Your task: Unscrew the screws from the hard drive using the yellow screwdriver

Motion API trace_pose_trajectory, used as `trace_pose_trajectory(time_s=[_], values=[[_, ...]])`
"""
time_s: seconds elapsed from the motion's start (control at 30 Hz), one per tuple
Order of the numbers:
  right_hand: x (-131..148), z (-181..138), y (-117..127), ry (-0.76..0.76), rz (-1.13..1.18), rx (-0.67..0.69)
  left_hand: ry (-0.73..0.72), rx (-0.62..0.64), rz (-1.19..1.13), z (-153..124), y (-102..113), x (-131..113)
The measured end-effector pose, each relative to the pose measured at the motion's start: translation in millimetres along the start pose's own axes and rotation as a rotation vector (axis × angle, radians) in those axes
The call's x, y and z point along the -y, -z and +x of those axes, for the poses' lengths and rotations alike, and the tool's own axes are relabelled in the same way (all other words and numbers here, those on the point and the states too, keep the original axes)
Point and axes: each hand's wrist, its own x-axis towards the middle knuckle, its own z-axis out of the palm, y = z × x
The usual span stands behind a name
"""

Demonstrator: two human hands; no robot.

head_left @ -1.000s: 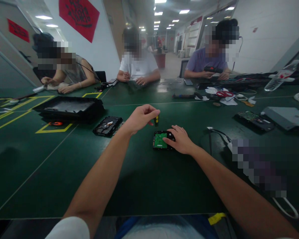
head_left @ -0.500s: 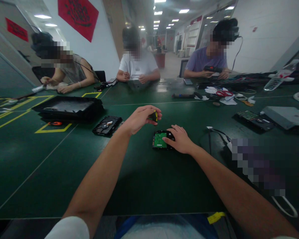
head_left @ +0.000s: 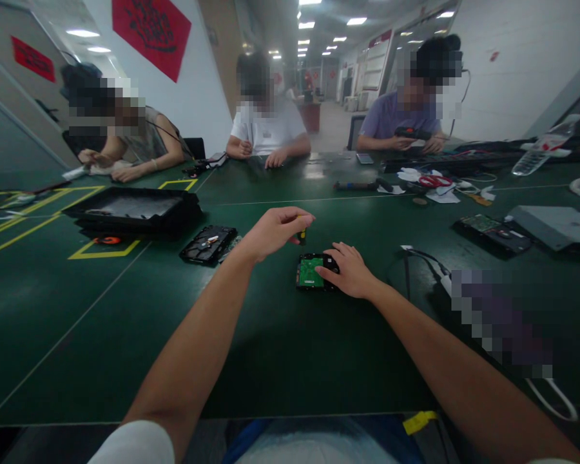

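Observation:
A hard drive (head_left: 310,271) lies on the green table with its green circuit board facing up. My right hand (head_left: 350,269) rests on its right side, fingers spread, holding it against the tabletop. Above the drive's far edge, my left hand (head_left: 283,231) grips a small yellow and black screwdriver (head_left: 302,237) by its handle. The fingers point it downward; its tip is too small to make out. Left of my left hand sits another black drive (head_left: 207,245) with small loose pieces on top and beside it.
Stacked black trays (head_left: 133,209) stand at the left. On the right are another hard drive (head_left: 493,234), a grey box (head_left: 555,227), a cable (head_left: 425,255) and a blurred long object (head_left: 502,322). Scissors (head_left: 435,181) and a bottle (head_left: 544,148) lie farther back. Three people sit opposite.
My left hand's fingers have shifted around the screwdriver, which now hangs more upright beneath them. My right hand and the drive have stayed put. The middle person's hand has lowered to the table.

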Motion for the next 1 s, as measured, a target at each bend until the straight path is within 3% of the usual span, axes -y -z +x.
trace_pose_trajectory(time_s=[0.43, 0.63, 0.83, 1.0], values=[[1, -1, 2, 0.001, 0.0, 0.007, 0.035, 0.034, -0.067, -2, -1, -5], [0, 0, -1, 0.0, -0.006, -0.003, 0.022, 0.009, -0.199, 1, -3, 0], [0, 0, 0, -0.004, -0.003, 0.012, 0.114, -0.02, -0.489, 3, -1, 7], [1, 0, 2, -0.001, 0.01, 0.009, 0.105, -0.03, -0.354, 2, 3, 7]])
